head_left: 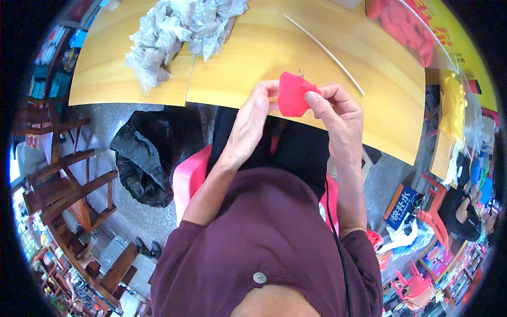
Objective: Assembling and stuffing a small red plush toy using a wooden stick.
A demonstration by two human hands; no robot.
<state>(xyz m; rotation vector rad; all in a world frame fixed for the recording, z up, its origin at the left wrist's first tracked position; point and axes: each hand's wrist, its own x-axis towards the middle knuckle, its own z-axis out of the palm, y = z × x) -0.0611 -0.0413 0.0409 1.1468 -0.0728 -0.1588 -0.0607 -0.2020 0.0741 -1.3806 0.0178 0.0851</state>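
A small bright red piece [293, 96], flat and rounded like a petal, is held up between my two hands just over the table's near edge. At its right edge, my right hand [340, 108] pinches it between thumb and fingers. My left hand [254, 116] grips it from the left, with the fingertips partly hidden behind it. A thin, pale stick [325, 53] lies slantwise on the wooden table [237, 74], beyond my right hand. What the red piece is made of I cannot tell.
Clear plastic bags with small contents [179, 34] are heaped at the table's far left. A transparent bin of red pieces [406, 31] stands far right. On the floor are a black bag [140, 158] at left and a blue box [401, 205] at right. A person [467, 214] is at the right.
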